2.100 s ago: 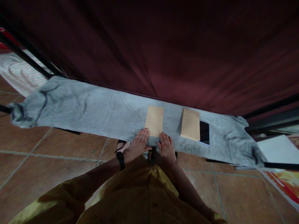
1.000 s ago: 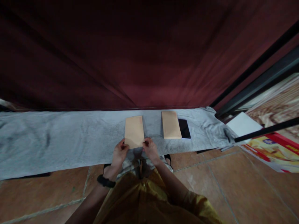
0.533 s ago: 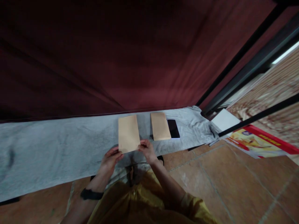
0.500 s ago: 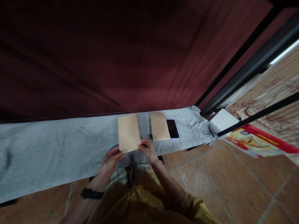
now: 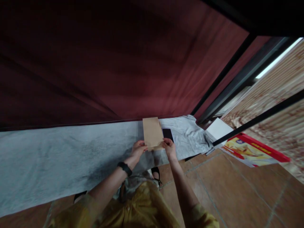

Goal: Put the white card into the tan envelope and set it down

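A plain brown paper envelope (image 5: 152, 131) is held by its near corners between my two hands. My left hand (image 5: 139, 149) pinches the near left corner, a dark band on its wrist. My right hand (image 5: 169, 147) is closed on the near right corner. Beneath the envelope lies a stack of similar brown paper (image 5: 156, 148), mostly covered, with only its near and right edges showing. Just right of it, a dark-screened phone (image 5: 167, 133) lies on the grey cloth (image 5: 99, 152), its near end close to my right hand.
A dark red curtain (image 5: 133, 72) hangs behind the cloth-covered surface. To the right are black metal bars (image 5: 225, 72), a white box (image 5: 218, 128) and a red and yellow printed box (image 5: 254, 150). Brown floor tiles (image 5: 228, 183) lie below.
Both hands have carried the envelope rightward, from beside the brown paper stack to over it. The camera view has shifted slightly. The phone stays beside the stack.
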A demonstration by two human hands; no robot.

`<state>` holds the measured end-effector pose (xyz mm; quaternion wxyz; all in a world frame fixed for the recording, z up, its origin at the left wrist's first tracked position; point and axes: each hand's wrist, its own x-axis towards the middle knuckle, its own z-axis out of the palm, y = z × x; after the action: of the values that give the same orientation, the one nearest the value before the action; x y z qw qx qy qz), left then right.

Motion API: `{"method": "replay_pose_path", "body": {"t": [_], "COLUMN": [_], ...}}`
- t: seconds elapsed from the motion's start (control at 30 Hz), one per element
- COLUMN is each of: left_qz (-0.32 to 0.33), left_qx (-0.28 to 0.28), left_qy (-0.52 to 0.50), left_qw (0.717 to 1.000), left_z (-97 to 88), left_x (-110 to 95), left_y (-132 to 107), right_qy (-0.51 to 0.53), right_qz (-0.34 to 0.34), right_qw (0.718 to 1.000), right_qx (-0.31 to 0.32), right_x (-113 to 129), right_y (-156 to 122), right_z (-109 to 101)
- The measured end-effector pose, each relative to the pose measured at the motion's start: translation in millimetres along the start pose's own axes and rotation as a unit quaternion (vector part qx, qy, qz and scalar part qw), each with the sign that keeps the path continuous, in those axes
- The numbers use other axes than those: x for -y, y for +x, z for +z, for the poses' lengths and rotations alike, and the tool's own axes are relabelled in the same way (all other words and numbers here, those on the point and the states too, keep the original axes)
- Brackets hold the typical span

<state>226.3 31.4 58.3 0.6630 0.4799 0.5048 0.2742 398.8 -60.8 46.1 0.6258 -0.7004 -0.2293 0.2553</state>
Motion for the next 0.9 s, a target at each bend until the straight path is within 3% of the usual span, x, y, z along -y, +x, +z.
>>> {"method": "replay_pose_path", "body": {"t": [0.17,0.43,0.57,0.67,0.9], "left_qz": [0.006,0.022,0.028,0.032,0.045], "left_qx": [-0.002,-0.013,-0.014,-0.018,-0.026], "left_qy": [0.038,0.080,0.102,0.120,0.147], "left_qw": [0.999,0.996,0.994,0.992,0.988], "left_z": [15.3,12.4,11.6,11.8,10.3], "left_x": [10,17,20,21,22], "left_y": [8,16,19,22,25], "right_qy": [-0.051,-0.144,-0.270,-0.335,-0.311], "right_qz": [-0.022,-0.055,-0.085,-0.046,0.025], "right_qw": [0.998,0.987,0.954,0.934,0.947], "right_qx": [-0.015,-0.040,-0.099,-0.115,-0.076], "right_x": [-14,-23,-21,-21,-23], "right_y": [7,2,7,16,47], "right_z": [-15,-26,-37,-47,-63]}}
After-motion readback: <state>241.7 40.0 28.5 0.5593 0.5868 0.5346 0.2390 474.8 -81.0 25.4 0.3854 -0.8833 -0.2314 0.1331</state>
